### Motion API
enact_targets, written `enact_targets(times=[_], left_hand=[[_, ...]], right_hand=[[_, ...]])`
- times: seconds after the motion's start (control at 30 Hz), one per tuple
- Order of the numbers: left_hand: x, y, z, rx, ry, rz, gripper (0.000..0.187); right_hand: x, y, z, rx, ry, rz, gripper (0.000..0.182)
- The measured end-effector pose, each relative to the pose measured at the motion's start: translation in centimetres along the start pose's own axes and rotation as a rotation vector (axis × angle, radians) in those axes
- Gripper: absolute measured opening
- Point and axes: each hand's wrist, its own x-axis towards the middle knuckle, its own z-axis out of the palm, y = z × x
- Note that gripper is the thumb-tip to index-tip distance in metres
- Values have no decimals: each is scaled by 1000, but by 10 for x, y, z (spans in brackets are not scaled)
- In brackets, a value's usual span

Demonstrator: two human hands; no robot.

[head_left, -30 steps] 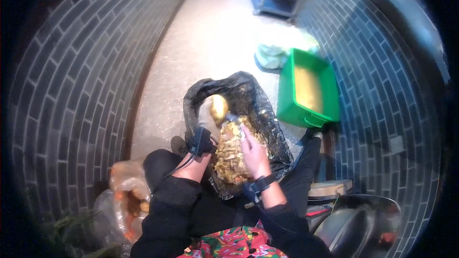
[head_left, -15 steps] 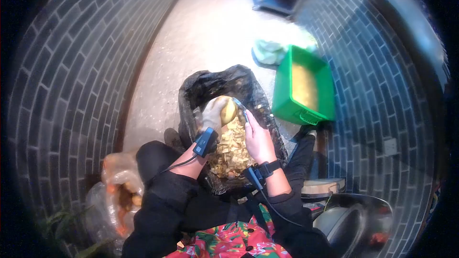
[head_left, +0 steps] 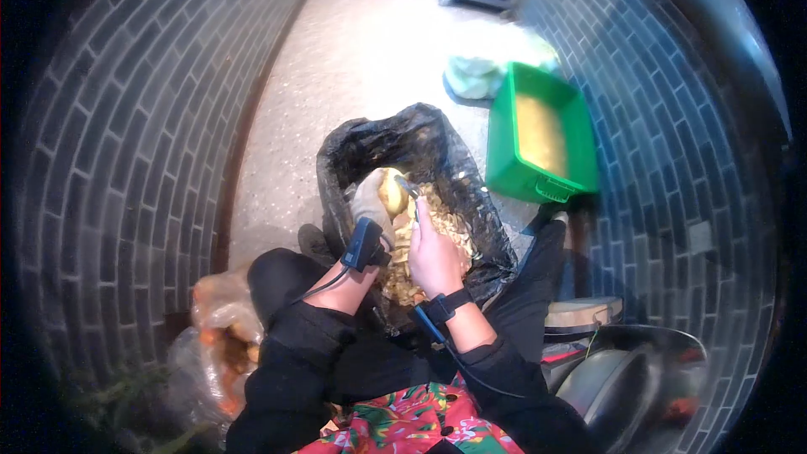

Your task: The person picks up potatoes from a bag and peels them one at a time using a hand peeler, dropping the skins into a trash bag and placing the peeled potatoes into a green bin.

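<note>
My left hand (head_left: pixel 370 199), in a pale glove, is closed around a potato (head_left: pixel 392 192) whose surface is yellow and partly bare of skin. In my bare right hand (head_left: pixel 436 254) is a dark-handled peeler (head_left: pixel 410 188), its head against the potato's right side. Both hands are over a bin lined with a black plastic bag (head_left: pixel 465 170). Inside the bag, below the hands, lies a heap of peelings (head_left: pixel 450 223). Part of the heap is hidden by my right hand and wrist.
A green crate (head_left: pixel 499 139) holding yellowish contents stands at the right, near a pale plastic bag (head_left: pixel 475 76). At lower left is a clear bag (head_left: pixel 220 307) with potatoes. A metal basin (head_left: pixel 664 370) lies at lower right. Brick walls (head_left: pixel 109 176) flank both sides.
The peeler and my right hand have moved left and down along the potato. The potato appears turned slightly in my left hand. The whole view has shifted a little.
</note>
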Motion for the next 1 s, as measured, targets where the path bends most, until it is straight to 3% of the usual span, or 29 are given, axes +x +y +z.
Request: enact_targets(times=[0.2,0.23,0.27,0.33,0.4,0.53,0.6,0.67,0.73,1.0], left_hand=[[23,9,-10,-121,4,-93,36],[-1,17,3,-20,-58,52,36],[-8,22,9,-19,-59,47,36],[-7,29,15,-31,121,95,35],[-3,28,17,-115,159,124,35],[-1,34,15,-122,23,98,37],[0,33,15,-175,-107,-89,37],[-1,26,17,-202,-174,-194,38],[-2,20,25,-127,-234,-15,36],[15,10,10,3,-202,135,33]], right_hand=[[-11,0,21,111,34,-57,47],[-17,0,26,151,72,-112,47],[-21,-1,29,150,73,-107,47],[-29,-7,31,218,-155,20,47],[-31,-5,30,227,-184,51,47],[-22,11,15,436,-41,-19,43],[-13,8,-13,354,-63,120,42],[1,15,-23,296,20,46,42],[13,17,-33,236,113,-31,42],[19,11,-28,58,18,-73,44]])
